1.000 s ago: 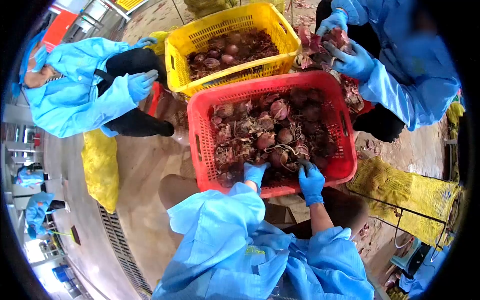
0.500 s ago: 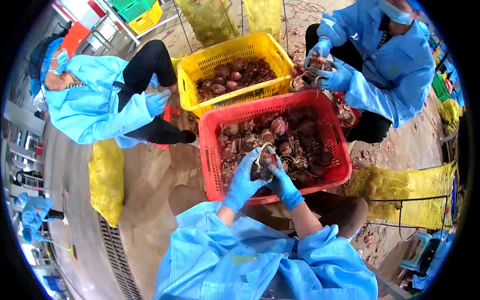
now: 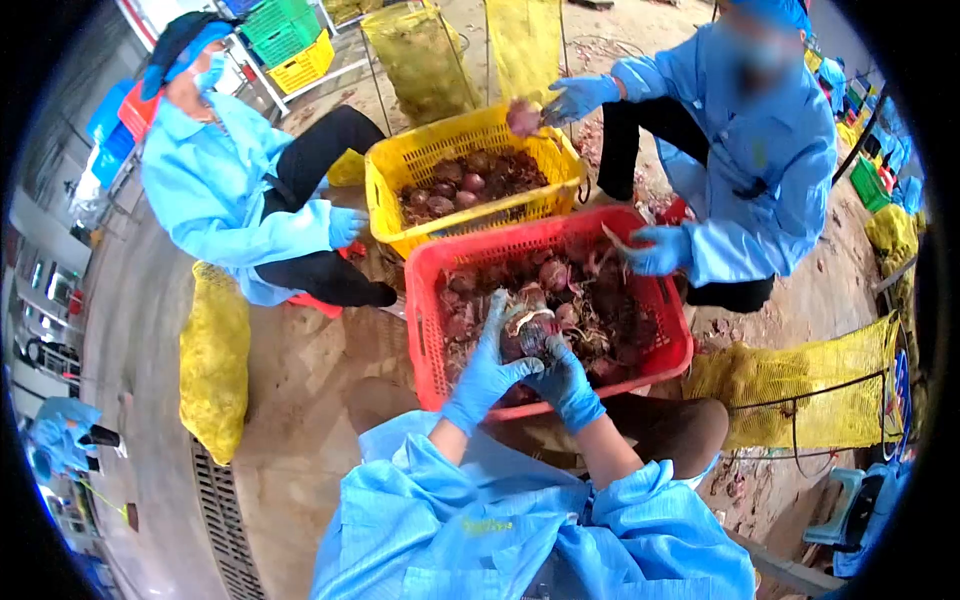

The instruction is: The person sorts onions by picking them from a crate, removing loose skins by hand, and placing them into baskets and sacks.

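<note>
Over the near side of the red crate [image 3: 423, 320], a dark purple onion [image 3: 528, 340] with pale, peeling skin sits between my two gloved hands. My left hand [image 3: 488, 372] wraps its left side, thumb across the bottom. From the right and below, my right hand [image 3: 566, 384] presses its fingers against the onion. More red onions [image 3: 553, 275], with loose skins and stringy roots, fill the crate underneath.
Beyond stands a yellow crate [image 3: 400, 240] with onions and skins. A co-worker [image 3: 740, 150] at right holds an onion [image 3: 523, 117] above it; another co-worker [image 3: 225, 200] sits left. Yellow mesh sacks [image 3: 215, 360] stand around. Skins litter the floor.
The right co-worker's hands have moved apart, one carrying an onion over to the yellow crate. The onion in my hands has turned a little, and my head view has shifted slightly.
</note>
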`<act>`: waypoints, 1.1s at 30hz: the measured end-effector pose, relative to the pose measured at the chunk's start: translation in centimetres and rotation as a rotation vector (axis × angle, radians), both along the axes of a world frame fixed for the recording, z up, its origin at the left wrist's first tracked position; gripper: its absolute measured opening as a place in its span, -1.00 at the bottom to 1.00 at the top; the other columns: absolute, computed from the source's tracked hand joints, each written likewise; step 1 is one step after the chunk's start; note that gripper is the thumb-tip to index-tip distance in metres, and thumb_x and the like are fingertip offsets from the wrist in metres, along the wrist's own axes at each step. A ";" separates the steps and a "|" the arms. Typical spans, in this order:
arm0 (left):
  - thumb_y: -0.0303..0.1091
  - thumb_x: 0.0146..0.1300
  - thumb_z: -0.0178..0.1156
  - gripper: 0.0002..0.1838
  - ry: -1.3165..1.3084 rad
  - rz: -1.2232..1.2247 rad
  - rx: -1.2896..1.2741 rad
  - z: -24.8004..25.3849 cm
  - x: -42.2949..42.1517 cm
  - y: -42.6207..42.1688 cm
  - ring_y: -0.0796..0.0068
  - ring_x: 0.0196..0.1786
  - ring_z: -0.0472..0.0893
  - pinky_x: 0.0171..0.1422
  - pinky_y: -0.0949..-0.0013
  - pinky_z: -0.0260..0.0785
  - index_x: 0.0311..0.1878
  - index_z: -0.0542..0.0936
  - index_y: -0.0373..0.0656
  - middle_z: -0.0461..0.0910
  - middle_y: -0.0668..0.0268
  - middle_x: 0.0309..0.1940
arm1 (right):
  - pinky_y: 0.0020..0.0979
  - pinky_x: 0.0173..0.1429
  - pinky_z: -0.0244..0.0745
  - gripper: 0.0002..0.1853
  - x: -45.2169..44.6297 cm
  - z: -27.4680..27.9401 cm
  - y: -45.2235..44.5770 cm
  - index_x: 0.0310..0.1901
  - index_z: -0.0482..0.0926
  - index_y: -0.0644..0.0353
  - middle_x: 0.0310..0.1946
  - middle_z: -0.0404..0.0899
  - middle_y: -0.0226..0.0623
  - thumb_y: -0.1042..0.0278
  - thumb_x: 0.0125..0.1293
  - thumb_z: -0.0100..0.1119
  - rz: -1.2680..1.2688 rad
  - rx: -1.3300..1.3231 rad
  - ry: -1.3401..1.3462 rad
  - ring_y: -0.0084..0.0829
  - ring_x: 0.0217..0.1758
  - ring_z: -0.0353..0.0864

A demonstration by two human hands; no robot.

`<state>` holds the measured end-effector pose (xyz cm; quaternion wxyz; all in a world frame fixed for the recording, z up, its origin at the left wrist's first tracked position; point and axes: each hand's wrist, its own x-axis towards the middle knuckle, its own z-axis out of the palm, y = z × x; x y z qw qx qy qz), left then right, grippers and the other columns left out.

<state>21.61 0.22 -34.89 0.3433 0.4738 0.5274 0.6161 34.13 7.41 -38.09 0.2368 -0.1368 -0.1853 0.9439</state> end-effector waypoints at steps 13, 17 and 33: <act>-0.43 0.16 0.23 -0.19 -0.468 0.489 -0.262 -7.9 -5.6 -5.8 0.25 0.26 0.29 0.31 0.35 0.17 0.39 -0.01 -0.22 0.11 0.05 0.32 | -0.22 0.08 0.40 -0.43 -12.0 7.3 16.2 0.27 0.17 0.03 0.09 0.38 -0.21 0.07 0.27 0.04 -0.249 0.898 -0.515 -0.16 0.02 0.50; -0.43 0.16 0.22 -0.28 -0.471 0.457 -0.320 -9.5 -5.2 -5.0 0.40 0.15 0.39 0.25 0.41 0.24 0.35 0.12 -0.18 0.26 0.15 0.24 | -0.25 0.01 0.45 -0.51 -4.8 -4.5 15.2 0.05 0.45 0.18 -0.17 0.58 -0.03 0.09 0.12 0.12 0.310 1.601 -1.283 -0.13 -0.07 0.56; -0.23 0.13 0.28 -0.26 -0.848 0.056 -0.398 -6.1 1.4 0.0 0.41 0.16 0.36 0.24 0.33 0.23 0.32 0.15 -0.12 0.34 0.21 0.15 | -0.32 0.39 0.07 0.01 -1.2 -4.7 2.6 0.36 -0.01 0.16 0.33 0.09 -0.23 0.49 -0.16 0.38 -0.073 0.830 -0.505 -0.32 0.37 0.09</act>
